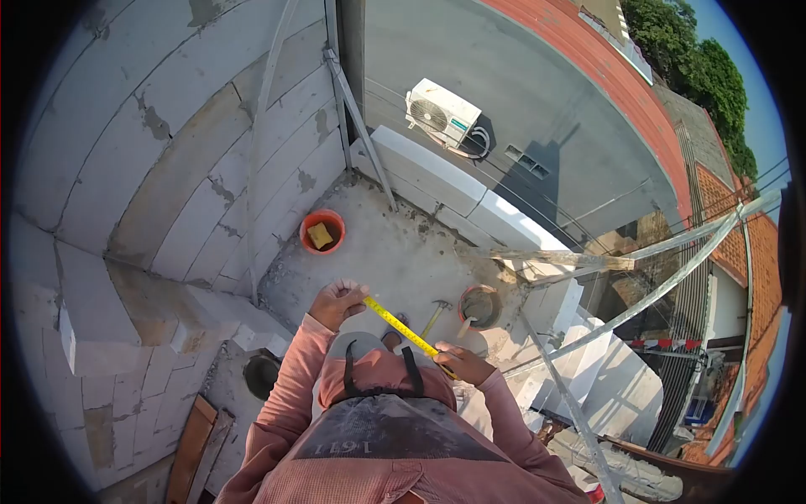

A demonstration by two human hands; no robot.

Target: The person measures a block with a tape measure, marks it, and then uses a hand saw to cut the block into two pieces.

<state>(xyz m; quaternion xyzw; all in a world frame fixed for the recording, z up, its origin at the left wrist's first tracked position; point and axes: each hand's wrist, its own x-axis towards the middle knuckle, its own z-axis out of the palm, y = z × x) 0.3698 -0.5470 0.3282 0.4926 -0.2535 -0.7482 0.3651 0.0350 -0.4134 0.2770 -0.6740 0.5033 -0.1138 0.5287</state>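
A yellow tape measure (pixel 400 327) is stretched out in front of my body, its blade slanting down to the right. My left hand (pixel 334 304) pinches the blade's far end between closed fingers. At the other end, my right hand (pixel 467 364) is wrapped round the case, which is mostly hidden by the fingers. Just beyond the blade, a hammer (pixel 435 317) lies on the concrete floor (pixel 382 244). Beside it stands a bucket (pixel 463 304) holding grey mortar, with a tool handle leaning at its edge.
An orange bucket (pixel 306 232) with a yellow sponge (pixel 319 235) stands near the tall block wall (pixel 193 126). A low block wall (pixel 428 172) borders the drop on the right, with slanting poles (pixel 646 294) across it. A black bucket (pixel 261 375) and planks (pixel 191 449) are at left.
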